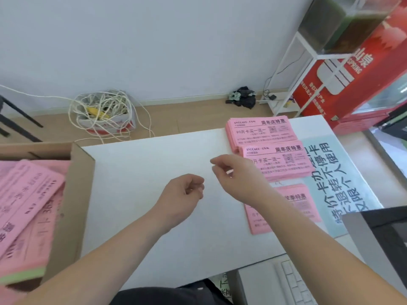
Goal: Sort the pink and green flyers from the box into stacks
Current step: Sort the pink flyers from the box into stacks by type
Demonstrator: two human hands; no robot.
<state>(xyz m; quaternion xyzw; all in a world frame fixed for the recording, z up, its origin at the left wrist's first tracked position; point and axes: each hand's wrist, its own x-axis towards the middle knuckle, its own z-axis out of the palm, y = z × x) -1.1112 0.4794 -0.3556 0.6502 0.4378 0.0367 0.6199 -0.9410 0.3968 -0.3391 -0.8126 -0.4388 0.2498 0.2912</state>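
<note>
A cardboard box (72, 194) at the left holds loose pink flyers (24, 201), with a green edge (24, 275) showing at the bottom of the pile. Three pink stacks lie on the white table at the right: a far stack (259, 130), a middle stack (279, 159) and a near stack (293, 208) partly under my right forearm. My left hand (180, 199) hovers over the table's middle, fingers loosely curled, holding nothing. My right hand (235, 175) is just left of the middle stack, fingers curled, holding nothing.
The white table (143, 164) spreads between box and stacks. A light blue printed sheet (334, 172) lies right of the stacks. A keyboard (293, 282) and a dark monitor (383, 238) sit at the lower right. On the floor beyond stand a box of tangled cord (103, 113) and a red cooler (356, 80).
</note>
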